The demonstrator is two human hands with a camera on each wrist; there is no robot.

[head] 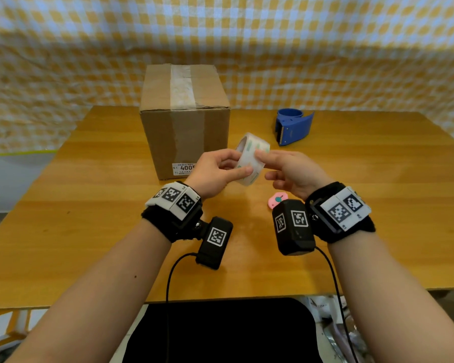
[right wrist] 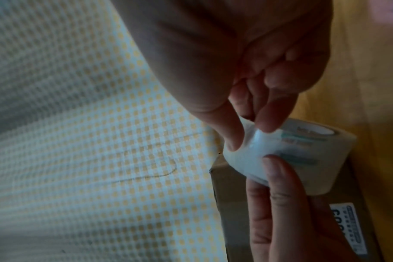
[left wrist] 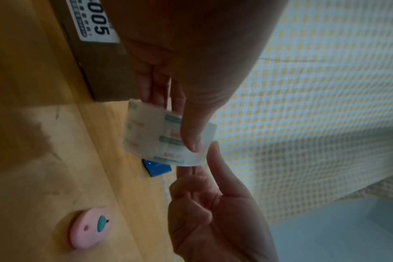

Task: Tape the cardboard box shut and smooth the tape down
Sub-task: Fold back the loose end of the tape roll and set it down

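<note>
- Above the wooden table (head: 89,205), in front of the cardboard box (head: 185,119), both hands hold a roll of clear tape (head: 252,158) in the air.
- Left hand (head: 215,171): thumb on the roll's outer face, fingers reaching through or behind its core, so it pinches the roll.
- Right hand (head: 294,171): thumb and forefinger tips press together on the upper edge of the roll, nipping at its outer layer; the other fingers are loosely curled below.
- Whether a free end of tape has been lifted cannot be told; the roll is blurred in both wrist views.
- The box stands upright toward the far edge of the table, flaps closed, with a pale strip of tape (head: 181,86) along the middle of its top and a white label (head: 184,169) low on its near face.
- A blue tape dispenser (head: 294,127) sits to the right of the box, well apart from it.
- A small pink cutter (left wrist: 91,227) with a teal button lies on the table below the right wrist.
- A yellow-and-white checked cloth (head: 325,61) hangs behind the table.
</note>
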